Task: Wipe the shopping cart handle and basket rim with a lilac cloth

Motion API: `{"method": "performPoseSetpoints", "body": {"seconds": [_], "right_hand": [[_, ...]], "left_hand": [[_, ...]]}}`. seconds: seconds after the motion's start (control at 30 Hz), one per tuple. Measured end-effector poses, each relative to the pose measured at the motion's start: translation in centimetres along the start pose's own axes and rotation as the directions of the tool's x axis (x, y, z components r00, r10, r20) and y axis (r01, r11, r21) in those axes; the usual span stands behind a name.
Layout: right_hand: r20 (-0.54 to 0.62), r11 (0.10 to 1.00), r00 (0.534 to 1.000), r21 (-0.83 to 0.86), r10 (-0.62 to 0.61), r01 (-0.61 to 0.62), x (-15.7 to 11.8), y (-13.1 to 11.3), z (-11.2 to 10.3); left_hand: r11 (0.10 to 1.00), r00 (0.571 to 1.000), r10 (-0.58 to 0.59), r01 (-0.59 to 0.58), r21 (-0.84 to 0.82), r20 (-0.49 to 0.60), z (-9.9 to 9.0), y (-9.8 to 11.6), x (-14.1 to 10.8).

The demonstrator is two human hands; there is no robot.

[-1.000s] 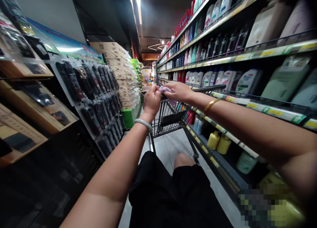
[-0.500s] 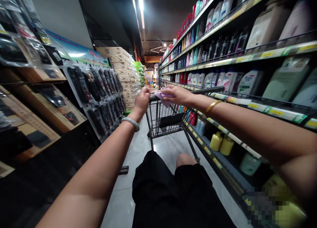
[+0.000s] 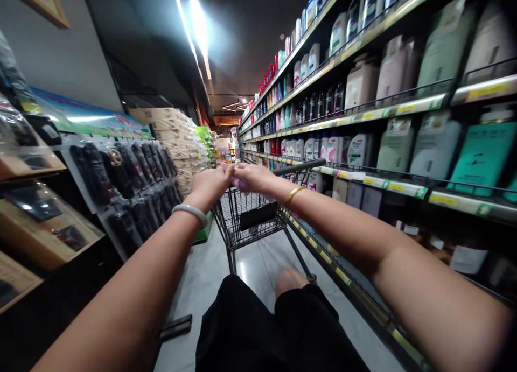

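A dark shopping cart (image 3: pixel 258 219) stands in front of me, its handle (image 3: pixel 301 167) running off to the right. My left hand (image 3: pixel 210 184) is closed at the left end of that handle, wearing a pale bangle on the wrist; its grip is partly hidden. Right beside it, fingers against the left hand, my right hand (image 3: pixel 255 178) is closed on a crumpled purple cloth (image 3: pixel 238 183) over the handle. Only a little of the cloth shows. A gold bracelet circles the right wrist.
Shelves (image 3: pixel 407 188) of shampoo and other bottles line the right side. On the left hang packaged dark goods (image 3: pixel 121 167), with boxed items nearer and stacked cartons (image 3: pixel 169 140) farther along. Tiled floor (image 3: pixel 258 264) runs between them.
My right hand has slid left along the handle with the cloth until it meets my left hand. Much less cloth shows. The view has shifted, with the cart now lower and farther left.
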State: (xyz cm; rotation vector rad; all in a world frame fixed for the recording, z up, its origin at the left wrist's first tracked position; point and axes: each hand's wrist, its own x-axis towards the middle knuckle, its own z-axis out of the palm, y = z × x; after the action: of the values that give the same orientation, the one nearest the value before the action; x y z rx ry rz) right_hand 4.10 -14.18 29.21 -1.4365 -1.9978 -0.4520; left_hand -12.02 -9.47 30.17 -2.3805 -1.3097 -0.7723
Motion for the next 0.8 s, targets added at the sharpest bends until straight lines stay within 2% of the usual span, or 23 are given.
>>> {"method": "performPoseSetpoints", "body": {"seconds": [0.13,0.23,0.33,0.37,0.43,0.5,0.57,0.67,0.73,0.8], "right_hand": [[0.129,0.985,0.990,-0.166,0.061,-0.039,0.4,0.9,-0.1],[0.105,0.983,0.994,-0.182,0.033,-0.014,0.8,1.0,0.3],[0.200,0.998,0.978,-0.009,-0.054,0.056,1.0,2.7,-0.8],[0.268,0.996,0.962,0.086,-0.051,0.029,1.2,3.5,-1.4],[0.326,0.978,0.945,0.189,0.019,-0.085,2.0,4.7,-2.3],[0.319,0.971,0.939,0.151,0.128,-0.184,3.0,4.6,-2.1],[0.262,0.975,0.944,0.042,0.202,-0.220,3.8,3.4,-1.0],[0.207,0.986,0.965,0.000,0.164,-0.167,4.1,2.0,0.5],[0.226,0.993,0.969,0.036,0.102,-0.113,3.9,2.6,0.4],[0.249,0.992,0.960,0.004,0.124,-0.129,3.7,4.2,-0.4]], "left_hand": [[0.984,0.997,0.044,-0.033,0.176,-0.058,1.3,-0.5,-0.7],[0.974,0.997,0.054,-0.040,0.223,-0.057,1.7,-1.0,-0.8],[0.969,0.997,0.066,-0.055,0.241,-0.039,1.5,-1.6,-0.8],[0.970,0.997,0.066,-0.055,0.239,-0.038,1.5,-1.8,-0.9],[0.973,0.997,0.066,-0.054,0.226,-0.047,1.5,-2.1,-0.9],[0.975,0.996,0.061,-0.045,0.216,-0.069,1.7,-2.2,-0.9],[0.975,0.994,0.060,-0.040,0.219,-0.086,1.9,-2.5,-0.8],[0.970,0.994,0.083,-0.062,0.236,-0.077,2.1,-3.2,-0.8],[0.968,0.994,0.087,-0.067,0.240,-0.072,2.0,-3.7,-0.8],[0.970,0.994,0.076,-0.055,0.239,-0.079,1.9,-4.1,-0.8]]}}
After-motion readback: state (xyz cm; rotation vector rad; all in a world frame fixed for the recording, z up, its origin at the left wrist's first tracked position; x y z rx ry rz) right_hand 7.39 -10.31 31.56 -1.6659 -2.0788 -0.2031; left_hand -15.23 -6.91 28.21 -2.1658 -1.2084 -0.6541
